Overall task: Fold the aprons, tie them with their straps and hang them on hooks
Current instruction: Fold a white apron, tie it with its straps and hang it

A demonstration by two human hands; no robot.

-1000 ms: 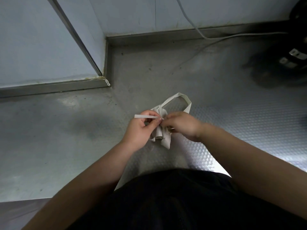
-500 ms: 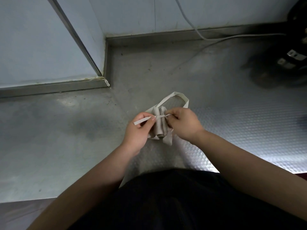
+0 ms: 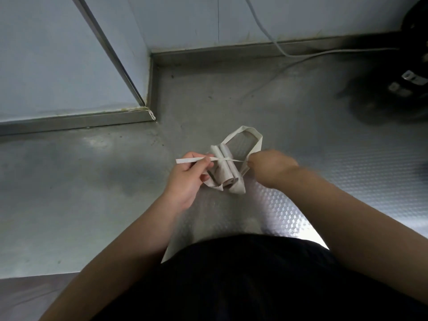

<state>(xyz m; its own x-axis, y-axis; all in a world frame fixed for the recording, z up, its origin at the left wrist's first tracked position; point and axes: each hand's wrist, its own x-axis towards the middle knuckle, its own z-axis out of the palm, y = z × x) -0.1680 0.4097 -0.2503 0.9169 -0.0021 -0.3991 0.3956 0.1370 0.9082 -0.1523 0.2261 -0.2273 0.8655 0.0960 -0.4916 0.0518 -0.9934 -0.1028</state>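
- Between your two hands in the head view, the apron (image 3: 225, 169) is a pale, tightly rolled bundle above the grey metal surface (image 3: 69, 193). You cannot tell whether it rests on that surface or hangs clear of it.
- Its long axis runs away from you, with the far end leaning slightly left. The open ends of the rolls and a loose flap point back toward your black garment (image 3: 243, 274).
- Its neck loop (image 3: 254, 133) stands out from the far end, arching to the right.
- A thin strap (image 3: 190, 160) crosses the bundle's upper part from left to right, at right angles to the rolls, drawn taut.
- Your left hand (image 3: 187, 181) pinches the strap between thumb and forefinger, and the free tip pokes out to the left.
- Your right hand (image 3: 272, 169) is blurred, its fingers curled round the strap's other end just beside the bundle.
- An embossed sheet (image 3: 347, 172) lies under your right forearm.
- A cable (image 3: 266, 26) trails from the wall toward a dark object (image 3: 416, 66) that carries pale tags (image 3: 407, 76), whose writing is too small to read.
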